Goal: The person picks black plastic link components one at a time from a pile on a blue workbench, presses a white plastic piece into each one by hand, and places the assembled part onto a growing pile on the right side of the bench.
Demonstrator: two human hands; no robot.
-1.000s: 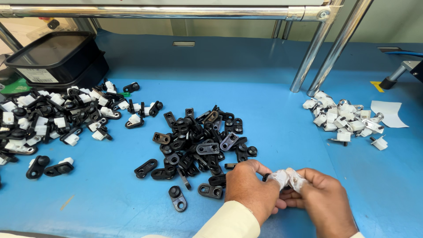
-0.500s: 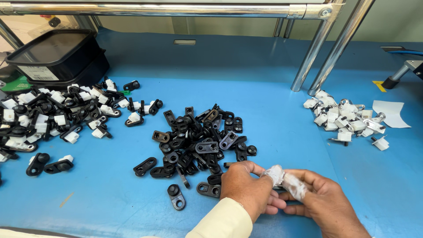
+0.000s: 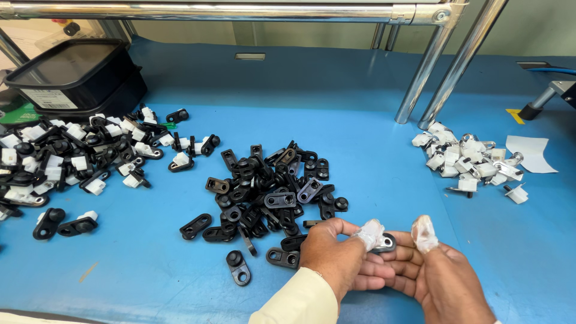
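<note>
The fingers (image 3: pixel 371 233) of both hands have white tape wrapped round their tips. The left hand (image 3: pixel 336 258) and the right hand (image 3: pixel 441 282) sit close together at the near edge of the blue tabletop (image 3: pixel 336 114), and their fingers touch. They are curled in and pinch one small black part (image 3: pixel 386 243) with a hole in it. The left thumb presses on top of the part and the other fingers are under it. I cannot tell how hard the right hand grips; its taped thumb sticks up just beside the part. A pale sleeve (image 3: pixel 297 303) covers the left arm. Just to the left of the hands, in the middle of the tabletop, lies a pile of black parts (image 3: pixel 270 192), all of the same kind. A few lie loose near the pile's edge. Far over by the left edge is a bigger pile of black parts with white bits on them (image 3: pixel 78 156). Behind that pile, in the far left corner, stands a black box (image 3: pixel 72 75). Near the right edge lies a small heap of white parts (image 3: pixel 468 159), with a scrap of white paper (image 3: pixel 531 153) beside it. Shiny metal poles (image 3: pixel 429 75) stand behind the white heap, and a metal bar (image 3: pixel 210 11) runs along the far edge.
</note>
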